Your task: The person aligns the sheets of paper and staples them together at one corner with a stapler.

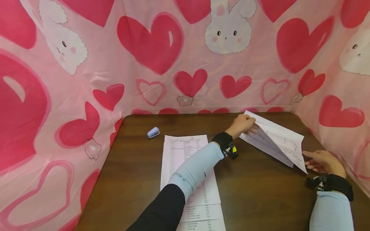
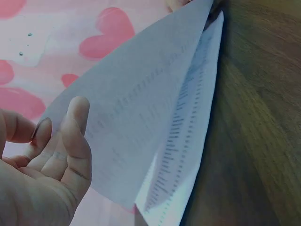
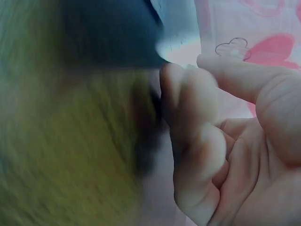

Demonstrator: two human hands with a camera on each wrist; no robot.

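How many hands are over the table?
2: the left hand holds the raised papers on their left side; the right hand is at their right edge.

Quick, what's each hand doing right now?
Left hand: closed, pinching the paper.
Right hand: closed, pinching the same paper's right edge.

The left sleeve [image 1: 199, 162] hides part of the pile [image 1: 179, 157] — the head view's bottom edge crops it. The sheets [image 1: 284, 138] are too finely printed to read. The left wrist view crops the left hand [image 2: 47, 174] — the right wrist view blurs at left.
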